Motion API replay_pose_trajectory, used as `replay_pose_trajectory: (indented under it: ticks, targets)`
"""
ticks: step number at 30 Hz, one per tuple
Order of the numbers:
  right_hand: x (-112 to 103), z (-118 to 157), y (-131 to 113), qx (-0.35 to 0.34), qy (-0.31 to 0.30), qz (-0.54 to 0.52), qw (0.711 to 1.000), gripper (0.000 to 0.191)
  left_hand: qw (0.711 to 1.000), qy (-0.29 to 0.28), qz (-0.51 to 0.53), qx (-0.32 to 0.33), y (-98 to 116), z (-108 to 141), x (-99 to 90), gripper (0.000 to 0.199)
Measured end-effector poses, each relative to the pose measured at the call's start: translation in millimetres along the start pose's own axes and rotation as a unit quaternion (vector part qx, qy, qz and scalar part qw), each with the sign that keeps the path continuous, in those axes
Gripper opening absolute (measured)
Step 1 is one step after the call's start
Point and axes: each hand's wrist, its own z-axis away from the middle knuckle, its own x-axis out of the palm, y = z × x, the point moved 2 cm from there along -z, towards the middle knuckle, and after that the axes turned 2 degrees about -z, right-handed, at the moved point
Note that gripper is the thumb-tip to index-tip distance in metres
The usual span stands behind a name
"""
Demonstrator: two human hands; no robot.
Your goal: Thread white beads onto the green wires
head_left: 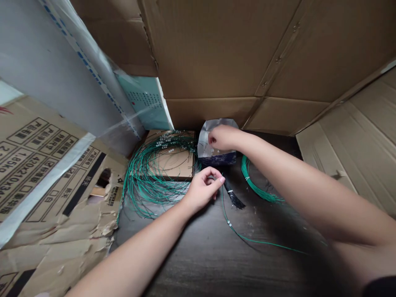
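Observation:
My left hand (202, 189) pinches the upper end of a thin green and dark wire (266, 242) between thumb and forefinger. Two small whitish pieces (229, 223) sit on this wire, which trails off to the right over the tabletop. My right hand (223, 137) dips into an open container with a pale lining (204, 142), its fingers curled together; whatever they hold is hidden. Small clear-white bits lie inside near the fingers. Beside my left fingertips lies a tied bundle of black wires (232, 194).
At the left, a large loose coil of green wires (139, 181) with white pieces lies over a flat cardboard box (173, 163). Another tied green wire bundle (252, 185) rests under my right forearm. Cardboard walls (216, 53) enclose the dark table (198, 260).

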Motion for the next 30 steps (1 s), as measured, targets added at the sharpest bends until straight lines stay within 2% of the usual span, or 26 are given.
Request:
replay_pose_trajectory:
  ticks: [2,5,7,10,18,23,25,28,30]
  targets:
    - [14.2,-13.5,-4.4,-0.004,-0.067,0.0,0.998,0.011,1.0,0.001,-0.007,0.001,-1.3,-0.7,-0.6,0.043]
    - [29.8,-20.9,-8.7,-0.019,-0.119,-0.003,0.993,0.013,1.0,-0.006,0.007,0.0,-1.9,-1.6,-0.1,0.044]
    - [34.2,-21.2,-9.7,-0.032,-0.123,-0.007,0.992,0.018,1.0,-0.008,0.018,0.002,-1.8,-1.8,0.5,0.044]
    - [33.6,-19.7,-7.9,-0.038,-0.097,-0.012,0.995,0.019,1.0,-0.008,0.018,-0.001,-2.1,-1.3,1.0,0.041]
    - [20.9,-11.5,7.9,-0.01,0.035,-0.022,0.999,0.02,1.0,-0.009,0.013,-0.02,-1.9,-1.5,0.8,0.044]
    - [8.0,10.7,14.2,-0.011,0.132,-0.041,0.99,0.023,1.0,-0.004,0.016,-0.012,-0.8,-2.3,0.0,0.047]
    - [2.2,27.5,13.1,-0.038,0.211,-0.081,0.973,0.021,1.0,-0.003,0.017,-0.013,-0.7,-2.3,-0.8,0.047]
    - [0.3,60.1,8.5,-0.088,0.347,-0.181,0.916,0.015,1.0,0.007,0.02,-0.013,-0.5,-2.6,-2.1,0.048]
    - [7.9,82.3,4.6,-0.089,0.403,-0.237,0.88,0.011,1.0,0.009,0.023,-0.012,-0.1,-3.0,-2.4,0.048]
